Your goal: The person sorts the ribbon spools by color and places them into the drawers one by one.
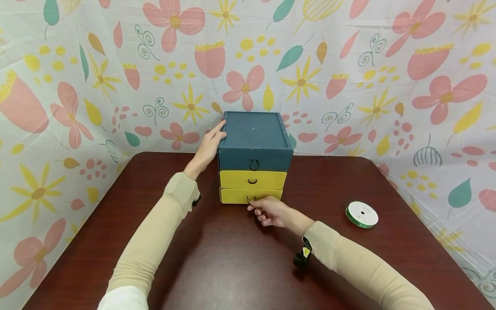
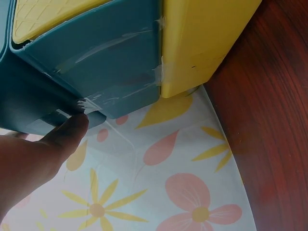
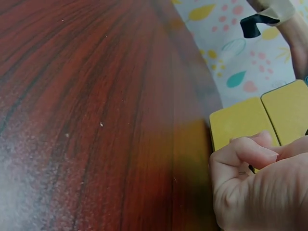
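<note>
A small drawer box with a dark blue top and casing stands at the back of the table. Its front has a blue top drawer over a yellow middle drawer and a yellow bottom drawer. My left hand rests against the upper left edge of the box, fingers extended; in the left wrist view its thumb touches the blue side. With thumb and curled index finger, my right hand pinches the black loop handle of the bottom drawer, mostly hidden by the fingers.
A spool of green ribbon with a white face lies on the right of the dark red wooden table. Behind the table hangs a floral cloth, close to the back of the box.
</note>
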A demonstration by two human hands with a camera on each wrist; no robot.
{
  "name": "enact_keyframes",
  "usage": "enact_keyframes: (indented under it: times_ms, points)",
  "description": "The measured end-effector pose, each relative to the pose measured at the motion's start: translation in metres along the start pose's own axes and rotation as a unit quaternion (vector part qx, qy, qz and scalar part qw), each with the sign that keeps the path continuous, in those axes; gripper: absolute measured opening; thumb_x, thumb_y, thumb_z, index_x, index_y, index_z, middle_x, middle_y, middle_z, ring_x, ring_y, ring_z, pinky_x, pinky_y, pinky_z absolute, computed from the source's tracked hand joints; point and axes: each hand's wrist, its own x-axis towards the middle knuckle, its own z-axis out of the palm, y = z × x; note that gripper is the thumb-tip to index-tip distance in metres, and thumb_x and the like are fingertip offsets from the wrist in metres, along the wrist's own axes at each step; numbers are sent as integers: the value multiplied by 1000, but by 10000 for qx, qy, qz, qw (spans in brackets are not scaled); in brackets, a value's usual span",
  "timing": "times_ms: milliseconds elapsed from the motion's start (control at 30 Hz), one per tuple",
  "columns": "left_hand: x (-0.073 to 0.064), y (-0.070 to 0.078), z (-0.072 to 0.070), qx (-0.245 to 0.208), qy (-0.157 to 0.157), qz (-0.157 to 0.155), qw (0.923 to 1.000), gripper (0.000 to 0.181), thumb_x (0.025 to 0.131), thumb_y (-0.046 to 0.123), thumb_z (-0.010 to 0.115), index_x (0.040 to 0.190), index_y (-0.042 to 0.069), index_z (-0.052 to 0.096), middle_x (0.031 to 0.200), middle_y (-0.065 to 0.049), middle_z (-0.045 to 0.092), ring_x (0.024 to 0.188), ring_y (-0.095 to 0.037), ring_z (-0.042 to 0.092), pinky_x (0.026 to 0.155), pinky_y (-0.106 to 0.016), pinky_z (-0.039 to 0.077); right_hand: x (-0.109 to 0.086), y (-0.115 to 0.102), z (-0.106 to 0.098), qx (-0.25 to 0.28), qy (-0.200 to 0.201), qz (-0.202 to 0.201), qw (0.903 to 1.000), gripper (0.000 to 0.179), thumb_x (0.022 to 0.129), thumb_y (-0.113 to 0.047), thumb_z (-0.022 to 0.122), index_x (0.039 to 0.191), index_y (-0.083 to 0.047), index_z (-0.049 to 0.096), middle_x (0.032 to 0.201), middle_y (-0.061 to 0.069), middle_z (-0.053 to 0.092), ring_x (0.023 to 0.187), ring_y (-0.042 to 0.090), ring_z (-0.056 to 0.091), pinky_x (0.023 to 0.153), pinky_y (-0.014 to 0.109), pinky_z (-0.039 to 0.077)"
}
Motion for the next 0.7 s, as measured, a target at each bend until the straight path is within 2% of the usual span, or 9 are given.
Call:
enact_keyframes:
  times_ms: [167,433,700]
  points:
    - [-11,17,1,100,-59,-24,9999,54,103,23,34,156,17,22,163,-5,17,151,-23,16,122,-46,19,-1,2,-1,35,37,20,10000,26,101,-22,49,105,1,60,59,-5,39,46,5,30,42,17,21]
    - [-12,19,1,130,-48,-15,9999,55,103,23,34,156,18,21,162,-5,18,151,-23,16,122,-45,19,-5,2,-1,-35,52,-11,10000,31,101,-21,49,111,6,60,57,-5,41,46,5,31,42,17,21]
    - [-14,19,1,91,-70,-24,9999,54,103,23,33,156,18,21,162,-5,18,151,-24,16,121,-46,19,-11,6,1,-44,97,-23,9999,30,100,-21,50,109,6,62,57,-5,41,47,5,31,41,17,21]
